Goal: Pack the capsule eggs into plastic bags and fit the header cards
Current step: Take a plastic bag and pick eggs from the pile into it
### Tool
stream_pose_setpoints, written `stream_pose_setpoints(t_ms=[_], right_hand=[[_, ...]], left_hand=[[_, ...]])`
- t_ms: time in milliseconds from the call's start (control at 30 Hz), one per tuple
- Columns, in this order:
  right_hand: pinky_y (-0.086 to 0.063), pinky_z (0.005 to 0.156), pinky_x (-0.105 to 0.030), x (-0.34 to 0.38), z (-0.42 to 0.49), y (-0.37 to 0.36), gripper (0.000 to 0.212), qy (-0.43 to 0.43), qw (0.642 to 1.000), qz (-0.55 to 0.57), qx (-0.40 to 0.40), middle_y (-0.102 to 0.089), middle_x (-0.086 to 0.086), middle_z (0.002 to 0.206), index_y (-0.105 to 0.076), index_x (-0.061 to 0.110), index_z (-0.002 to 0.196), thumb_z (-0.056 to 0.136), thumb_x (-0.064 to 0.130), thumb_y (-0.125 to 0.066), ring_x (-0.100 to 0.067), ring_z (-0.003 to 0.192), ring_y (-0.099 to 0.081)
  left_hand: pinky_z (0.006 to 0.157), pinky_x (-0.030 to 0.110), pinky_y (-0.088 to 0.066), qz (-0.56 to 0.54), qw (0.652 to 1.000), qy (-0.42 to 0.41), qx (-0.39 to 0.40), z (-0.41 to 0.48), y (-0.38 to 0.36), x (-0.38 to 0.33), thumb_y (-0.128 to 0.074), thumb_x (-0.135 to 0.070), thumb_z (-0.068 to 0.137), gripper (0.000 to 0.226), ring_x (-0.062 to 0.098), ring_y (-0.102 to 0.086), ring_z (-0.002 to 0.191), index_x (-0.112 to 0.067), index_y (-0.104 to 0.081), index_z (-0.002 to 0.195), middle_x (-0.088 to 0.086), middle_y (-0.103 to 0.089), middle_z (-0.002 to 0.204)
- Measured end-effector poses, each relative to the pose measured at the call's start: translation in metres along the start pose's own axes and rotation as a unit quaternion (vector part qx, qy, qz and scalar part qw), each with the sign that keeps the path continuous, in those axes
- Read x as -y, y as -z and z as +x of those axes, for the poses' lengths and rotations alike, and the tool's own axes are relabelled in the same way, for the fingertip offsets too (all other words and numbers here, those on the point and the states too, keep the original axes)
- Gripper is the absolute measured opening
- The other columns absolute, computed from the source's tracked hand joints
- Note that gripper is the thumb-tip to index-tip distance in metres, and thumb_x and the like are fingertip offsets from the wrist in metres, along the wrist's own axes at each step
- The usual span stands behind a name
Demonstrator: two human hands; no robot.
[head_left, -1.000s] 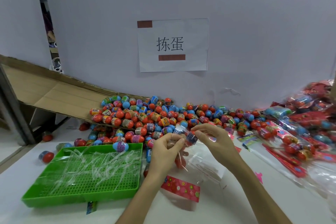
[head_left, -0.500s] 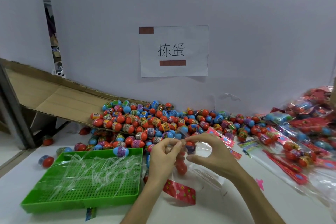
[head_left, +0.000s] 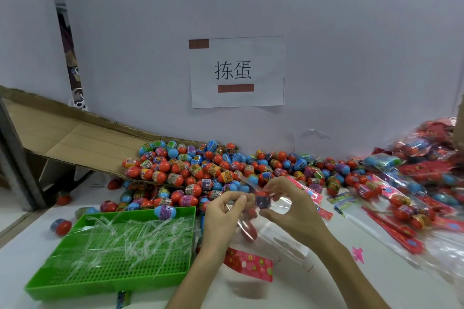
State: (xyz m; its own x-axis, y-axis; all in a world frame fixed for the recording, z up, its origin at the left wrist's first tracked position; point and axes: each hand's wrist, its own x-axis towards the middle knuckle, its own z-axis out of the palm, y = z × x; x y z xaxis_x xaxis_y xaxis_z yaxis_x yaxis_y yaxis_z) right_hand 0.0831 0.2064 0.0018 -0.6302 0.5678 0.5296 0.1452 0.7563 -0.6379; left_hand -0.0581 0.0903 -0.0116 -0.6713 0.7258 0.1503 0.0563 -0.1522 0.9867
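Right hand point(head_left: 291, 204) pinches capsule egg point(head_left: 263, 199); left hand point(head_left: 223, 216) grips plastic bag point(head_left: 270, 233).

You are at a packing workbench: bulk capsule eggs point(head_left: 200, 170) on a cardboard chute point(head_left: 75, 138), wall sign point(head_left: 237, 71), filled bags point(head_left: 414, 183) right.

A green perforated tray point(head_left: 110, 286) sits on the white table point(head_left: 326, 288) at left, holding a loose tangle of clear plastic strips point(head_left: 130, 238). A paper sign point(head_left: 237, 73) (two printed characters, two brown bars) is fixed to the pale wall point(head_left: 351, 57). A cardboard ramp point(head_left: 75, 140) slopes down along that wall from the left.
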Motion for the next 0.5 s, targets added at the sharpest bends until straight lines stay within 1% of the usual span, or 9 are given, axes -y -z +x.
stream_pose_setpoints(t_ms=[67,100,133,200,267,300,367,433,500], right_hand=[[-0.051,0.078,-0.015,-0.0031,0.0004,-0.0015,0.037,-0.004,1.0,0.009,-0.011,-0.067,0.021,0.09,-0.061,0.034,0.093,0.074,0.021,-0.09,-0.004,0.09,-0.063],[-0.05,0.077,-0.015,-0.0031,0.0003,-0.0028,0.033,-0.005,1.0,0.009,-0.013,-0.067,0.019,0.087,-0.063,0.032,0.09,0.074,0.021,-0.09,-0.005,0.089,-0.062],[-0.049,0.077,-0.014,-0.0021,0.0002,-0.0038,0.032,-0.002,1.0,0.007,-0.013,-0.067,0.019,0.086,-0.063,0.033,0.089,0.075,0.021,-0.089,-0.005,0.089,-0.062],[-0.048,0.078,-0.012,0.0012,-0.0004,-0.0051,0.039,0.006,1.0,0.006,-0.008,-0.068,0.02,0.091,-0.061,0.041,0.094,0.076,0.021,-0.089,-0.004,0.09,-0.063],[-0.049,0.078,-0.013,0.0037,-0.0006,-0.0047,0.044,0.011,1.0,0.009,-0.001,-0.067,0.02,0.095,-0.059,0.046,0.1,0.078,0.021,-0.088,-0.003,0.091,-0.062],[-0.049,0.078,-0.014,0.0036,-0.0001,-0.0043,0.041,0.014,1.0,0.007,0.0,-0.067,0.021,0.096,-0.06,0.046,0.099,0.079,0.022,-0.087,-0.003,0.092,-0.061],[-0.047,0.078,-0.013,0.0007,0.0006,-0.0038,0.033,0.007,1.0,0.0,0.007,-0.066,0.021,0.095,-0.063,0.044,0.091,0.081,0.024,-0.086,-0.003,0.092,-0.06],[-0.044,0.078,-0.012,-0.0009,0.0003,-0.0044,0.027,-0.008,1.0,-0.005,0.022,-0.063,0.023,0.093,-0.063,0.044,0.085,0.082,0.028,-0.084,-0.002,0.093,-0.058],[-0.045,0.081,-0.016,-0.0021,0.0002,-0.0058,0.021,-0.017,0.999,-0.006,0.043,-0.061,0.024,0.097,-0.064,0.043,0.083,0.085,0.031,-0.081,0.0,0.097,-0.057]], left_hand=[[0.071,0.021,-0.059,-0.032,0.999,0.033,0.017,-0.001,0.0006,-0.0001,-0.073,-0.016,0.096,0.011,0.014,-0.078,0.083,-0.02,-0.077,0.105,0.0,-0.081,0.091],[0.077,0.027,-0.061,-0.055,0.996,0.053,0.037,-0.0012,0.0007,0.0002,-0.075,-0.015,0.094,0.016,0.018,-0.078,0.088,-0.021,-0.076,0.108,0.003,-0.081,0.095],[0.081,0.033,-0.062,-0.077,0.993,0.072,0.059,-0.0014,0.0008,0.0007,-0.076,-0.013,0.093,0.02,0.024,-0.078,0.092,-0.019,-0.075,0.111,0.008,-0.081,0.099],[0.082,0.034,-0.063,-0.085,0.99,0.082,0.078,-0.001,0.0016,0.0018,-0.076,-0.006,0.091,0.026,0.029,-0.078,0.095,-0.015,-0.073,0.115,0.013,-0.08,0.101],[0.081,0.031,-0.061,-0.083,0.991,0.077,0.076,-0.0006,0.0026,0.0016,-0.074,-0.001,0.09,0.031,0.028,-0.078,0.095,-0.013,-0.072,0.119,0.012,-0.08,0.101],[0.082,0.032,-0.061,-0.085,0.991,0.076,0.073,-0.0006,0.0029,0.0008,-0.074,0.0,0.09,0.033,0.027,-0.078,0.095,-0.013,-0.071,0.12,0.012,-0.08,0.102],[0.088,0.037,-0.06,-0.087,0.991,0.076,0.064,-0.0004,0.0034,0.0005,-0.074,0.0,0.09,0.033,0.028,-0.078,0.095,-0.014,-0.071,0.12,0.011,-0.08,0.102],[0.091,0.044,-0.061,-0.093,0.991,0.083,0.055,0.0,0.0037,0.0006,-0.074,-0.006,0.092,0.028,0.031,-0.077,0.096,-0.013,-0.073,0.118,0.012,-0.08,0.102],[0.093,0.052,-0.06,-0.115,0.987,0.102,0.052,0.0007,0.0042,0.0001,-0.073,-0.011,0.094,0.023,0.038,-0.076,0.098,-0.011,-0.074,0.116,0.016,-0.079,0.104]])
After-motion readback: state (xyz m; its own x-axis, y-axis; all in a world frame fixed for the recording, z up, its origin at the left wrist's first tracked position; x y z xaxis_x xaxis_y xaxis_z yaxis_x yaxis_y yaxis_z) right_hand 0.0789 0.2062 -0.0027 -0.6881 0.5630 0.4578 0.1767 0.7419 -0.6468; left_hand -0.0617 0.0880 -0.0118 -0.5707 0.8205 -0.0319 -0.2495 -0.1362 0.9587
